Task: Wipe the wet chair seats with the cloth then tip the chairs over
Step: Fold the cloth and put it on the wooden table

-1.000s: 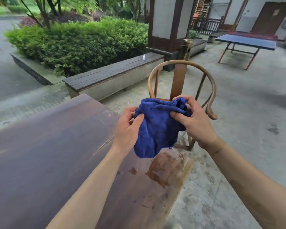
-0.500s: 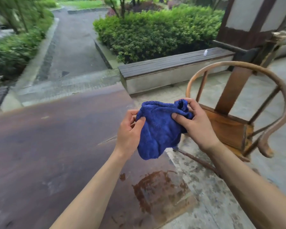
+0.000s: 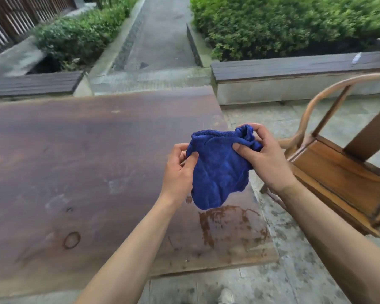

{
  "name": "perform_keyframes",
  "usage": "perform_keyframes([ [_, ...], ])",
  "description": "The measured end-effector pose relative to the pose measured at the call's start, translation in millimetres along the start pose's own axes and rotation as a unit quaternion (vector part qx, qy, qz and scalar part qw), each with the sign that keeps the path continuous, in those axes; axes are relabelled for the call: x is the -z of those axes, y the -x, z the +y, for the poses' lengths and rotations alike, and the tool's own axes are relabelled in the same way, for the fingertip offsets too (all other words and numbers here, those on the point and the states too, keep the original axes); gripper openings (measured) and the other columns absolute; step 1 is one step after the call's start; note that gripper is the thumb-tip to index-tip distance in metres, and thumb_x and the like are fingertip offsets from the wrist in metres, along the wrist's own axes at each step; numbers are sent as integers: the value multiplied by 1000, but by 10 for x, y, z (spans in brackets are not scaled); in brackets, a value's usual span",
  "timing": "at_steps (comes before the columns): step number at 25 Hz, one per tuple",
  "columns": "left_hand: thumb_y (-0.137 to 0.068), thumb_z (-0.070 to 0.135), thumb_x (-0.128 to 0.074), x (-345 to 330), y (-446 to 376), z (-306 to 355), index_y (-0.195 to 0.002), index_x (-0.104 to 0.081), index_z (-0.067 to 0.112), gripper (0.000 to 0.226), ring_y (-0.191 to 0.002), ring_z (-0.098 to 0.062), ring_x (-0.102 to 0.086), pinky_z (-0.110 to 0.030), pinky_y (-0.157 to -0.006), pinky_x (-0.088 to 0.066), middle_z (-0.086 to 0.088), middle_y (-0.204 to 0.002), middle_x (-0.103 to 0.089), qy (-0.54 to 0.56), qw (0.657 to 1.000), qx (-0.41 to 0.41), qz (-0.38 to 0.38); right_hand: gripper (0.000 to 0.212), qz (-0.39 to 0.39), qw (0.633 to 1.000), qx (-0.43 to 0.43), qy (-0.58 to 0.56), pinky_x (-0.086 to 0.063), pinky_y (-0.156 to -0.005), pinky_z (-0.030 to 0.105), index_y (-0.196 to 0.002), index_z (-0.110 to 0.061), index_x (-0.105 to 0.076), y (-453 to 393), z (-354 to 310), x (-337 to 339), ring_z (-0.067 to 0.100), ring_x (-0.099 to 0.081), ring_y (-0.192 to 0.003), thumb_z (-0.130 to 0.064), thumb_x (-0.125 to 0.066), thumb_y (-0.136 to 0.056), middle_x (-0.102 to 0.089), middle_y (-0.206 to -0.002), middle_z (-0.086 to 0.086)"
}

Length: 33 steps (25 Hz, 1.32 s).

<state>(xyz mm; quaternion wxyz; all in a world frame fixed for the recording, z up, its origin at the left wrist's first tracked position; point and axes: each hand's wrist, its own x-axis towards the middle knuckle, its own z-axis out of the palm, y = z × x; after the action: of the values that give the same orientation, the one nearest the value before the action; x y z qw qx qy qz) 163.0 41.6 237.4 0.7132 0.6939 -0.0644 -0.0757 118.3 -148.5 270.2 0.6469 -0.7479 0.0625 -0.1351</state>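
A blue cloth hangs bunched in front of me, above the right end of a long dark wooden table. My left hand pinches its left edge, and my right hand grips its top right corner. To the right stands a wooden chair with a curved round back; its brown seat is tilted in the picture and partly cut off by the frame edge. The chair does not touch my hands.
A wet patch marks the table near its right end. Two low benches flank a paved path between hedges. A small bottle lies on the right bench. The stone floor is damp.
My view has swung left, so the chair has slid to the right edge and the path has come into view. Both hands keep hold of the cloth in much the same grip.
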Motion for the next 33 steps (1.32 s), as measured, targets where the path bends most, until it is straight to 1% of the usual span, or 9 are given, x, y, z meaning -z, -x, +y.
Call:
perform_keyframes([
  [5,-102,17,-54,-8,178,-209,-97,-57,23,9,-71,-11,-59,-21,-56,-46,-10,-91,-64,-4,999,19,33,28,-31,998,-50,-20,-56,-80,39,-108,-31,-62,61,233,-13,15,-68,-89,-8,-68,-92,-70,-107,17],
  [9,-101,17,-55,-120,209,-420,-99,-58,20,5,-71,-12,-58,-24,-57,-47,-5,-87,-63,-3,997,52,63,28,-42,995,-87,-19,-57,-82,42,-109,-30,-61,32,507,30,23,-70,-95,-10,-68,-91,-70,-107,14],
  [13,-99,16,-57,-169,380,-911,-99,-59,18,3,-73,-14,-63,-35,-63,-51,-9,-84,-67,-9,989,129,77,29,-61,989,-138,6,-56,-83,38,-108,-26,-62,142,1018,69,17,-69,-94,-5,-68,-89,-73,-103,6],
  [15,-99,16,-56,-161,432,-1226,-102,-59,17,4,-81,-18,-67,-41,-67,-54,-13,-95,-71,-9,979,186,82,31,-69,982,-174,33,-54,-77,34,-107,-29,-62,201,1321,38,11,-67,-89,-5,-69,-87,-73,-98,1],
  [20,-99,14,-55,-225,326,-1938,-94,-57,21,9,-83,-20,-65,-31,-62,-52,-3,-89,-68,-31,950,292,102,31,-64,962,-248,95,-58,-88,47,-99,-38,-61,193,2158,-105,16,-68,-92,-24,-71,-74,-73,-96,-4],
  [24,-97,14,-57,-197,160,-2349,-89,-56,28,16,-84,-19,-63,-35,-75,-52,1,-87,-66,-118,949,273,101,35,-70,954,-248,153,-53,-95,40,-111,-29,-59,70,2610,-230,17,-66,-98,-12,-69,-83,-70,-100,-3],
  [28,-95,23,-58,-120,49,-2552,-107,-63,27,14,-79,-17,-57,-32,-78,-46,9,-79,-59,-218,938,262,69,48,-93,945,-241,200,-43,-83,21,-128,-28,-55,16,2810,-278,14,-63,-96,-10,-68,-85,-65,-105,-5],
  [31,-95,23,-58,-92,54,-2595,-117,-62,24,22,-75,-12,-56,-24,-70,-41,12,-78,-58,-256,928,264,62,55,-91,942,-234,221,-43,-86,25,-132,-30,-52,71,2857,-267,14,-59,-97,-10,-68,-83,-63,-110,-4],
  [33,-94,23,-59,-62,81,-2608,-118,-62,26,24,-81,-11,-59,-20,-74,-44,13,-84,-61,-262,926,261,74,58,-79,944,-215,237,-45,-93,30,-133,-28,-51,96,2871,-226,16,-58,-99,-10,-70,-81,-60,-115,-4],
])
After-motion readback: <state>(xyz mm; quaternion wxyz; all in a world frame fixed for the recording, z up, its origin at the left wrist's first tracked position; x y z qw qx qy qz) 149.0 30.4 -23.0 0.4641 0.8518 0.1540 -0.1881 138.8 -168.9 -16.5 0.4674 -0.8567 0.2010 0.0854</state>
